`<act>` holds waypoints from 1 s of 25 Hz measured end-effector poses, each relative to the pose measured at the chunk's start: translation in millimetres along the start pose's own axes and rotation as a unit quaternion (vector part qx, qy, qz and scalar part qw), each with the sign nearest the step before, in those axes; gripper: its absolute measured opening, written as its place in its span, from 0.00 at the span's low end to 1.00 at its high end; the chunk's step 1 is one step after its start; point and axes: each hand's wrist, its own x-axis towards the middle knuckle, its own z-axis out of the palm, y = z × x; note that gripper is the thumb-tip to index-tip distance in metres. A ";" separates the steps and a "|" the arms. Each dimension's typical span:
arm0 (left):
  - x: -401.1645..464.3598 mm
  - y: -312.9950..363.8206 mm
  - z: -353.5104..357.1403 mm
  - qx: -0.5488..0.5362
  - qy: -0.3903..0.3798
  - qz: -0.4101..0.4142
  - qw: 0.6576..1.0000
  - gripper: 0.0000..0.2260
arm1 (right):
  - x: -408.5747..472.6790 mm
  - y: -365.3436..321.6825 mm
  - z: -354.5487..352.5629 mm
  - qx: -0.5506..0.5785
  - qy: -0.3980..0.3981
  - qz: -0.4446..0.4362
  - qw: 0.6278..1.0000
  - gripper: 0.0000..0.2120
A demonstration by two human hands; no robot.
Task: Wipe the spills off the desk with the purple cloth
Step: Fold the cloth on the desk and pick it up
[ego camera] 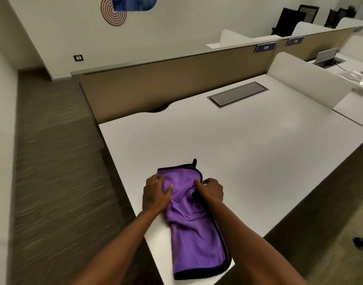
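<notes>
While the purple cloth (194, 219) lies crumpled on the white worktop (258, 151) near its front left corner, the left hand (155, 195) presses flat on the cloth with spread fingers, and the right hand (210, 190) pinches a fold of the cloth's right edge

Both hands, left (155, 193), right (210, 190), on purple cloth (194, 227), white desk (258, 145)

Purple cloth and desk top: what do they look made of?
Purple cloth: soft, matte fabric, likely microfibre; it bunches into folds under both hands and has a stitched black border. Desk: hard, smooth white top, probably laminate, with a faint sheen from the lights.
</notes>
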 end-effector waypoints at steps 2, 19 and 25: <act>19.6 2.6 -2.0 0.008 -0.022 0.019 1.000 0.20 | 5.5 -8.1 6.3 0.028 0.020 0.002 0.999 0.17; 97.7 -22.6 -23.2 -0.011 -0.009 -0.071 0.997 0.04 | 45.3 -47.3 17.7 0.163 0.072 -0.070 0.981 0.09; 88.4 -19.3 -22.6 -0.072 -0.003 -0.162 0.984 0.14 | 46.6 -37.5 3.2 0.031 0.029 -0.029 0.999 0.17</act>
